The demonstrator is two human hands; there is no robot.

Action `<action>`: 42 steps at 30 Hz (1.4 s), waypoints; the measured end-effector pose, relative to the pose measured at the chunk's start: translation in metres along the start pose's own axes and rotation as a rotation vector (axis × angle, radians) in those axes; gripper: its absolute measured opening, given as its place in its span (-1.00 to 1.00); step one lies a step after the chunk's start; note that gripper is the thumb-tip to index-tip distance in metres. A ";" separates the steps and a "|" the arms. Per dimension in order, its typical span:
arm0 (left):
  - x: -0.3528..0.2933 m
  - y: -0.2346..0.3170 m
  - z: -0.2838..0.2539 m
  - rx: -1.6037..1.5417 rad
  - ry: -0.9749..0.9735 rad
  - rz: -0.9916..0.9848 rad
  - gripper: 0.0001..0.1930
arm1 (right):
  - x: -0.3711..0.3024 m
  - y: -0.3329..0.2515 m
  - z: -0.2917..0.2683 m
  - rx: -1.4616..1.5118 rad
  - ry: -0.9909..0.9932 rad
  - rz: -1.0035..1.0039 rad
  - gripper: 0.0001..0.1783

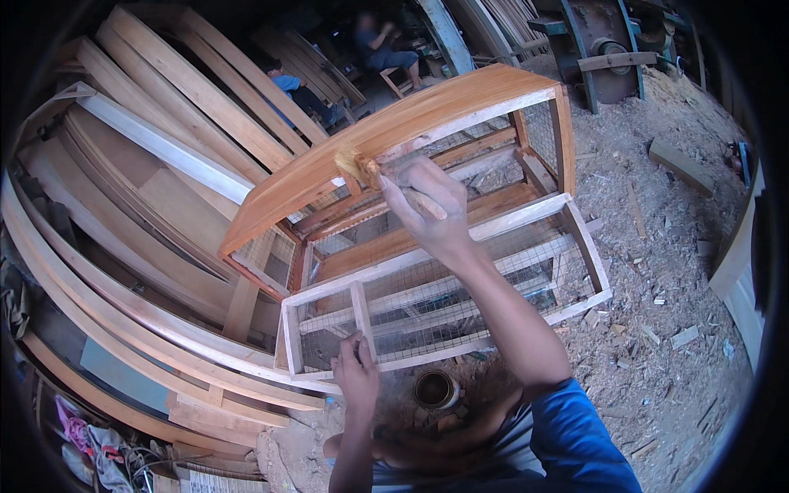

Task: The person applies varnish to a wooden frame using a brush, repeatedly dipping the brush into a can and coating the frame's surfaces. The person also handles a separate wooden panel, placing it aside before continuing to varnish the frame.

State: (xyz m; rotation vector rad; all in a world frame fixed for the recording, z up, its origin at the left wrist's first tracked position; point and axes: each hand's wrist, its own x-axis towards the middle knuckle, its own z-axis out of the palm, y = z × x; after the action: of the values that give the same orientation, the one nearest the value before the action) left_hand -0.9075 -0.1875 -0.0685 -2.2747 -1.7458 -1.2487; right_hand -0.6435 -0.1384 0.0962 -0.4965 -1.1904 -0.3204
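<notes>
In my right hand (431,201) is a paintbrush (355,164) with pale yellow bristles, its wooden handle resting across the palm. The bristles are at the front edge of the stained wooden top of a long cage (444,99). A paler, unstained panel (485,341) with wire mesh forms the cage's near lower part. My left hand (356,370) is closed with its fingertips at the short upright bar (362,316) of that panel. Below the panel stands an open can (436,389) with dark liquid inside.
Long boards and curved wooden frames (164,271) crowd the left side. Wood shavings and offcuts (682,167) cover the ground at right. A machine (604,53) stands at the back right. Two people (386,53) sit in the background. Rags (82,435) lie at the lower left.
</notes>
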 end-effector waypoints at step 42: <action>-0.013 -0.054 -0.018 -0.255 0.121 0.492 -0.73 | -0.009 -0.060 0.120 -0.844 -0.357 -0.456 -0.77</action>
State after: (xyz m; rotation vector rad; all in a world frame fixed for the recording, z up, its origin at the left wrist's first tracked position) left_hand -0.9629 -0.1859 -0.0881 -2.4761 -0.9429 -1.5118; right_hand -0.7720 -0.1266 0.1334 -1.0402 -1.4875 -1.1903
